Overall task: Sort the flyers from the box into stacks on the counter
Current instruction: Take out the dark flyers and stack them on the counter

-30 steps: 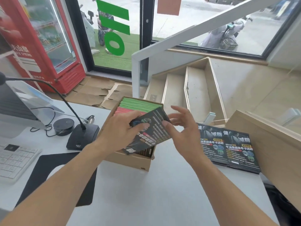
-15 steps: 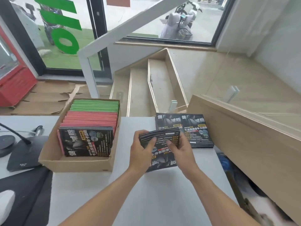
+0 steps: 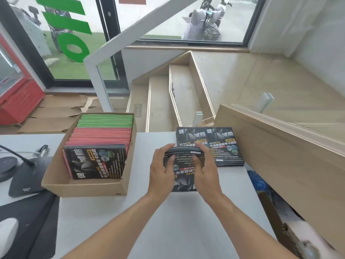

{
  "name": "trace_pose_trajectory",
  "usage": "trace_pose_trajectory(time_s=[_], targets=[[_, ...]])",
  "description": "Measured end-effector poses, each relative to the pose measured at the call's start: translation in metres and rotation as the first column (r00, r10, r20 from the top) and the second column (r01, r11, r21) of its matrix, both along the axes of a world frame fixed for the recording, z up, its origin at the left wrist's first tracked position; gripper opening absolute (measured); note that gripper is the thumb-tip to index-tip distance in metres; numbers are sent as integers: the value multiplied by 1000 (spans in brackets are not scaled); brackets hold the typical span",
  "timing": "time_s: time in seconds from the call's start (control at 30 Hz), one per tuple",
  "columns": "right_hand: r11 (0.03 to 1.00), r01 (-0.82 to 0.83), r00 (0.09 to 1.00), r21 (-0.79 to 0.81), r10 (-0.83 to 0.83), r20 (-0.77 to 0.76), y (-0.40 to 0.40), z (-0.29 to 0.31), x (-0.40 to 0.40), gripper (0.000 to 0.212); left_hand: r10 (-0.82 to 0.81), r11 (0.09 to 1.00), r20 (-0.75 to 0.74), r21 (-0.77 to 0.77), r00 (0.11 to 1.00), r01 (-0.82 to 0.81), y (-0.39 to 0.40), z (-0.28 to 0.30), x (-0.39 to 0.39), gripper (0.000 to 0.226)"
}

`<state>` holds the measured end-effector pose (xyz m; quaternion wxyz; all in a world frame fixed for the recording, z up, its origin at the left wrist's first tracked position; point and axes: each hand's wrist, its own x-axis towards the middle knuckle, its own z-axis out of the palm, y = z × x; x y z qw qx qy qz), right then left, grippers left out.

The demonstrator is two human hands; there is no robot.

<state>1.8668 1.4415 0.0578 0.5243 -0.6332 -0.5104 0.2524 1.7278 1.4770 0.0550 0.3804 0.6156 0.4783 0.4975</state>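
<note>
A cardboard box (image 3: 84, 189) stands on the white counter (image 3: 168, 221). It holds green flyers (image 3: 105, 120) at the back, pink flyers (image 3: 100, 136) in the middle and black flyers (image 3: 95, 163) at the front. Both hands hold a bundle of black flyers (image 3: 183, 172) upright above the counter, right of the box. My left hand (image 3: 161, 171) grips its left side, my right hand (image 3: 204, 171) its right side, fingers curled over the top edge. Just behind lie two stacks of black flyers (image 3: 224, 146) side by side.
A desk microphone base (image 3: 26, 182) and a black mouse pad (image 3: 28, 221) with a white mouse (image 3: 7, 230) lie left of the box. A wooden ledge (image 3: 280, 156) borders the counter on the right. Stairs (image 3: 168, 101) drop away behind the counter.
The bundle of black flyers came out of the box and moved right, over the counter in front of the stacks. Since half a second ago both hands have kept the same grip.
</note>
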Motion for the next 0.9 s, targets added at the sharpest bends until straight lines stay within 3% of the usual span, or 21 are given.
trace_pose_trajectory(time_s=[0.17, 0.7, 0.8, 0.9], targets=[[997, -50, 994, 63, 43, 104, 0, 6, -1, 47, -15, 993, -51, 114, 999, 20, 5, 4, -3, 39], [996, -81, 988, 44, 74, 136, 2, -2, -3, 43, -47, 996, -48, 72, 998, 51, 2, -3, -3, 41], [997, -73, 988, 16, 70, 137, 4, -4, -3, 45, -56, 995, -60, 75, 997, 61, 4, -7, -6, 49], [997, -76, 991, -30, 79, 109, 5, -2, -3, 55, -65, 998, -66, -1, 996, 65, 6, -11, -9, 71]])
